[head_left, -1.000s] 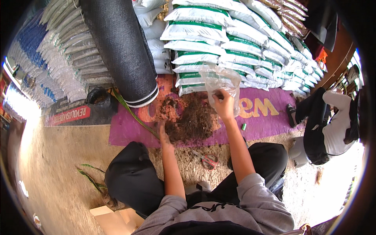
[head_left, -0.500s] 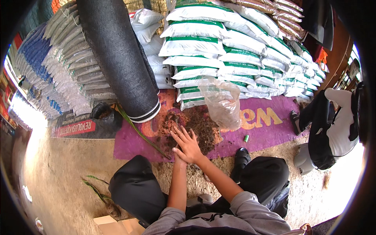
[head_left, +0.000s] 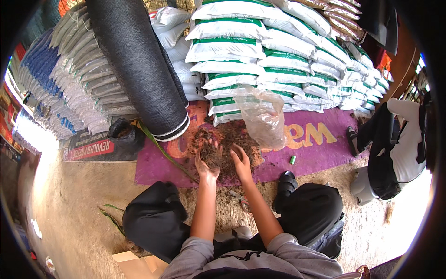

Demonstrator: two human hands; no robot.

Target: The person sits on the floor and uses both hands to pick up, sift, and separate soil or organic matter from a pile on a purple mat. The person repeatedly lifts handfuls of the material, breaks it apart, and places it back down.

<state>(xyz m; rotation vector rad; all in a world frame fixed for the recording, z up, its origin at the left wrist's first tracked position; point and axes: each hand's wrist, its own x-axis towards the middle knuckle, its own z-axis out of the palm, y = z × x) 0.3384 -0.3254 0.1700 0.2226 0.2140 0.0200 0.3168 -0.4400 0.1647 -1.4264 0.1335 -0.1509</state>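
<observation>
A heap of dark brown, fibrous soil (head_left: 232, 174) lies loose on a purple banner (head_left: 306, 160) before me. My left hand (head_left: 207, 168) is cupped palm up at the heap's left side, fingers curled round a clump of fibrous soil (head_left: 213, 158). Just right of it, my right hand (head_left: 242, 162) has its fingers apart and holds nothing, its palm turned toward the clump. A crumpled clear plastic bag (head_left: 262, 118) stands behind the heap. Scissors (head_left: 242, 201) lie on the ground between my forearms, partly hidden by the right one.
Stacked white-and-green sacks (head_left: 227, 49) rise behind the banner. A thick black roll (head_left: 137, 69) leans at the left, near a black plant bag (head_left: 124, 134) and a long green leaf (head_left: 162, 151). One small green cylinder (head_left: 292, 160) lies at right. Another person (head_left: 395, 149) sits far right.
My hands were pressed together over the heap; now they are apart, the left turned palm up with a clump of soil and the right moved to the right. The scissors have come into view.
</observation>
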